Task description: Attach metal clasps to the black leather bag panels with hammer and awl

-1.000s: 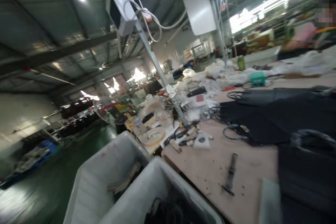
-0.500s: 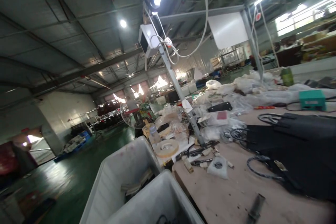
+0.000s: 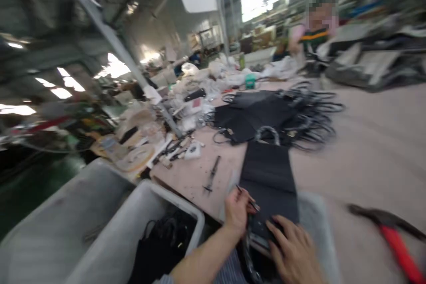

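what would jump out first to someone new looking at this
A heap of black bags with looped cord handles stands out mid-frame on the pale wooden workbench. Closest to the camera, the left hand and right hand are at the near end of a single flat black bag. A red-handled hammer lies at lower right, and a white plastic bin of black items sits at lower left.

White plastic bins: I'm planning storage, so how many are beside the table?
2 bins: one at lower left, one next to it, holding black bags. Others may be out of view.
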Demonstrator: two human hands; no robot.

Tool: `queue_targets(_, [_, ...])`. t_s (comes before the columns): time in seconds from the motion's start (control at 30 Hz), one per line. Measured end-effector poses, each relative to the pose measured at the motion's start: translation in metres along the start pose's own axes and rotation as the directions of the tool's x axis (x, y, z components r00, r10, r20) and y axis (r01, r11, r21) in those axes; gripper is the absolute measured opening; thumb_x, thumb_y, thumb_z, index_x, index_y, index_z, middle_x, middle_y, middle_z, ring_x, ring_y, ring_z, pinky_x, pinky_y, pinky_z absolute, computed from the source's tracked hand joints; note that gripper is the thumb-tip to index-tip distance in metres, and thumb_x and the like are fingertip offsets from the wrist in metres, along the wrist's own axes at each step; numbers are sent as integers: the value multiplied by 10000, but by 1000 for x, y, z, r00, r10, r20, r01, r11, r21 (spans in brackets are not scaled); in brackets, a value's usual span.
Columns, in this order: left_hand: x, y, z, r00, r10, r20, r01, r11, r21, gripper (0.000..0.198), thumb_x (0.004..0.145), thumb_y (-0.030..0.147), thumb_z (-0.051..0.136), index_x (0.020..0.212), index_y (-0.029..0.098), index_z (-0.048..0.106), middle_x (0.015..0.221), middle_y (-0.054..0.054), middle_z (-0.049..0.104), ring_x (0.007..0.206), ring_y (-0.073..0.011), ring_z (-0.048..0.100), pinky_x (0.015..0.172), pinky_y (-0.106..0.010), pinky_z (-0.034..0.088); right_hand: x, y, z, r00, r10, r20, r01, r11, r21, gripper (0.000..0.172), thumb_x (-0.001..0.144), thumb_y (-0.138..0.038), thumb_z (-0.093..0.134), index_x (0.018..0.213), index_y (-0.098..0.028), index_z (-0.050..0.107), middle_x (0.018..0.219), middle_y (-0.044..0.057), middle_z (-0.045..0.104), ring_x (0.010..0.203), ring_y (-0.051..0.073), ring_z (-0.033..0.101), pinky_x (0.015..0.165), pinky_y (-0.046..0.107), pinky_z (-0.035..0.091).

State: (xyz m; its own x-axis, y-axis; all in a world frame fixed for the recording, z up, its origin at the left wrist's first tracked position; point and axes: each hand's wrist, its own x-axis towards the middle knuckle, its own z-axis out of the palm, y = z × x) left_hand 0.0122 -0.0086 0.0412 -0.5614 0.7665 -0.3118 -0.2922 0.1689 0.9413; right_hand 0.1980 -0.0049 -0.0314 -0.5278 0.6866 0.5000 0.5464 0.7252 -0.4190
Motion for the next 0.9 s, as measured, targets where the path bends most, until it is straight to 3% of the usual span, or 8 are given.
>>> queue_targets(0.1, [15,3,-7,982,132,135,-158,965,208,410,792,561,735,843,164,647,708,-15,664,598,-151,644,584,-252,511,1,-12,-16,979,118,165,-114,993,-36,393,898,-193,569,1273,-279,652,1384,80,592,1317,294,505,1171,527,337])
queue_targets(0.23, [63,34,-51,925,359,121,-365,755,545,279,868,441,614,810,174,668,674,-16,663,613,-164,626,606,-256,468,14,-25,-23,961,188,201,-191,982,-6,400,874,-192,596,1264,-255,656,1393,92,574,1317,294,485,1193,530,281])
queue_targets(0.4, [106,56,-94,919,365,149,-287,361,887,224,890,354,626,942,160,725,890,-107,770,854,-239,706,765,-300,484,13,-24,-24,967,163,198,-173,984,35,372,875,-257,626,1244,-231,664,1381,114,580,1292,312,488,1170,546,302])
queue_targets(0.5, [111,52,-103,924,316,213,-291,227,929,254,924,354,612,1054,176,737,1013,-126,780,960,-270,713,826,-328,496,11,-19,-22,971,171,164,-191,975,110,379,922,-325,589,1283,-217,640,1393,125,571,1305,303,492,1144,527,354])
queue_targets(0.57, [101,43,-106,896,347,277,-353,175,919,252,942,317,583,1092,181,733,1104,-130,766,1017,-280,706,867,-345,504,9,-17,-21,963,256,79,-265,954,139,384,952,-346,545,1296,-196,622,1402,142,554,1317,299,489,1124,507,387])
queue_targets(0.67, [65,23,-108,804,396,444,-535,153,831,242,946,235,550,1113,177,715,1189,-125,738,1091,-274,686,955,-360,504,3,-21,-19,924,383,-27,-377,918,127,323,992,-307,455,1221,-170,637,1313,151,594,1253,286,528,1085,487,417])
queue_targets(0.8, [4,-11,-102,665,396,634,-740,233,631,193,972,238,537,1061,197,704,1170,-100,733,1135,-252,668,1031,-375,492,-5,-41,-22,920,391,0,-391,920,23,224,979,-268,485,1093,-179,656,1279,140,606,1198,299,535,1050,500,413])
queue_targets(0.9, [-33,-29,-95,676,430,598,-731,295,615,195,982,249,527,1047,211,707,1179,-103,722,1143,-267,662,1021,-410,499,-8,-60,-26,918,395,32,-391,916,-91,136,918,-234,564,1022,-180,632,1300,153,574,1172,319,510,1021,502,424])
